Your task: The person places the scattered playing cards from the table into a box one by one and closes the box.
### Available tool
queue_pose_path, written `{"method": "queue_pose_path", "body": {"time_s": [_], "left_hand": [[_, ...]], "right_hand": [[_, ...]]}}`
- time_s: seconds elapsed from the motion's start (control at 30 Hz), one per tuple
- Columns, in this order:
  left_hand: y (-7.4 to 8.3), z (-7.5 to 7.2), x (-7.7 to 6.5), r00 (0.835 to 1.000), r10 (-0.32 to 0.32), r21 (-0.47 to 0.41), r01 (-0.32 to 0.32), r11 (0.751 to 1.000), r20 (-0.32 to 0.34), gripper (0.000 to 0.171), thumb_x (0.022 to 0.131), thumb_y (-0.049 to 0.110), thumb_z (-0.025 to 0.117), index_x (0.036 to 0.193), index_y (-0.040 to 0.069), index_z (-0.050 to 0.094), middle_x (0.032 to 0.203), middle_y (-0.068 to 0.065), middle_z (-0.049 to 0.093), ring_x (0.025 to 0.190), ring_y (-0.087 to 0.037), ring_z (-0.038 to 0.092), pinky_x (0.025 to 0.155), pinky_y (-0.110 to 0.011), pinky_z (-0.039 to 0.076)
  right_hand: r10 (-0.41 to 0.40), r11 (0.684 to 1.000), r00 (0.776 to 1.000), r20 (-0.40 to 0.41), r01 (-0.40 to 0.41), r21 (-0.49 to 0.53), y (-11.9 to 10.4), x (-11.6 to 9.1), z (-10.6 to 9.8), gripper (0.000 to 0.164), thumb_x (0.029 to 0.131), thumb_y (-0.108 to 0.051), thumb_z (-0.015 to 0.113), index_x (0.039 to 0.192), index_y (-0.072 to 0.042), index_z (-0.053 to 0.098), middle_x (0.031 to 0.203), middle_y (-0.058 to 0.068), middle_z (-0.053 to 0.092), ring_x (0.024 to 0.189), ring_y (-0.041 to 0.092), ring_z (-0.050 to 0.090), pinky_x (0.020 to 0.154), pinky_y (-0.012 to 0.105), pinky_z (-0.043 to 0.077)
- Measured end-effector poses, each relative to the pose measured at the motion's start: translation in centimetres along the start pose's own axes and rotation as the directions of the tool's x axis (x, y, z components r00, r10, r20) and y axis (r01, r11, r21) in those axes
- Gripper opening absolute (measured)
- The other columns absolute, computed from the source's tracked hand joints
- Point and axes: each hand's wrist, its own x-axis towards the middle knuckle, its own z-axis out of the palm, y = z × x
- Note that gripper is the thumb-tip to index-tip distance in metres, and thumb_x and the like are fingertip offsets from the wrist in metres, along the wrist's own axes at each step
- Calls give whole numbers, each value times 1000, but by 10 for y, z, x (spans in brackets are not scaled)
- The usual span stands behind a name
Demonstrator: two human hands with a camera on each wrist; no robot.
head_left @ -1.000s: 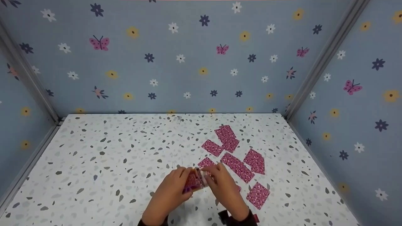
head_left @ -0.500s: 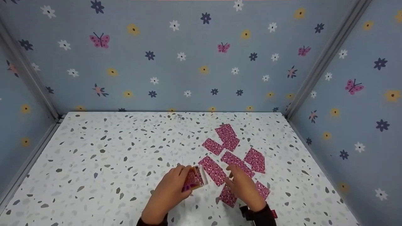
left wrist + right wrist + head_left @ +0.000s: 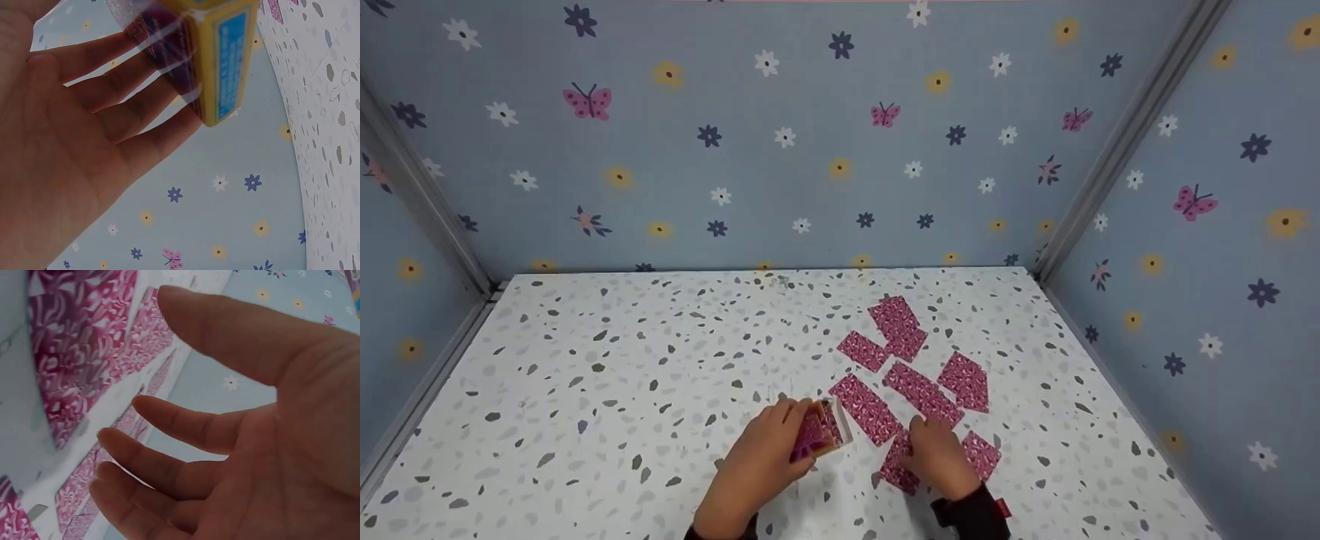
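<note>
In the head view, my left hand (image 3: 757, 461) grips a small box (image 3: 821, 433) above the near middle of the table. Its left wrist view shows the fingers along a pink-purple face under glossy clear plastic, beside a yellow side with a blue panel (image 3: 233, 62). My right hand (image 3: 943, 459) hovers at or just over several pink glitter-patterned cards, its thumb and fingers apart with nothing between them in the right wrist view. One card (image 3: 894, 466) lies partly hidden by that hand; another card (image 3: 866, 409) lies between the hands. Contact with the cards cannot be told.
Farther back on the speckled white table (image 3: 645, 360) lie more pink cards (image 3: 966, 382), some overlapping (image 3: 896, 322). Blue flowered panels (image 3: 780, 150) wall the table at the back and both sides, joined by grey metal posts (image 3: 1125, 142).
My right hand has left the box and moved right over the cards. A pink card near the box is now uncovered. The left hand keeps its hold on the box.
</note>
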Motion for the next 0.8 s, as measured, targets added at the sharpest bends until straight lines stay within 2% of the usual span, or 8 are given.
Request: {"method": "queue_pose_path", "body": {"time_s": [0.27,0.37,0.6,0.73,0.8], "left_hand": [[0,1,1,1000,-17,-8,18,1000,20,65,73,21,74,128,-3,49,111,-12,56,97,-24,57,84,-40,51],[0,1,1,1000,-19,-11,20,1000,21,65,74,21,74,128,-3,49,111,-12,56,98,-24,57,85,-40,50],[0,1,1,999,-25,-17,25,1000,28,66,74,21,74,129,-4,48,112,-12,56,98,-24,57,86,-40,51],[0,2,1,1000,-18,-11,18,1000,23,66,73,21,75,129,-4,48,111,-13,56,98,-24,57,86,-40,51],[0,2,1,999,-18,-6,18,1000,27,66,74,21,74,128,-4,48,112,-13,56,98,-25,57,86,-40,51]], "right_hand": [[6,996,1000,-8,-6,-84,4,0,10,53,61,-23,85,91,4,51,85,20,50,81,33,49,66,46,44],[20,997,1000,9,-19,-77,6,1,11,58,60,-25,85,96,6,51,88,21,50,84,34,48,68,47,44],[106,994,990,98,-103,-26,10,4,10,72,59,-31,86,106,9,49,101,29,52,101,45,49,88,56,40],[128,992,985,116,-129,2,12,3,8,72,57,-32,86,104,9,49,101,30,52,103,46,47,89,57,40],[133,991,984,120,-134,1,12,2,7,66,57,-32,86,98,6,50,97,27,51,99,44,48,85,56,41]]}}
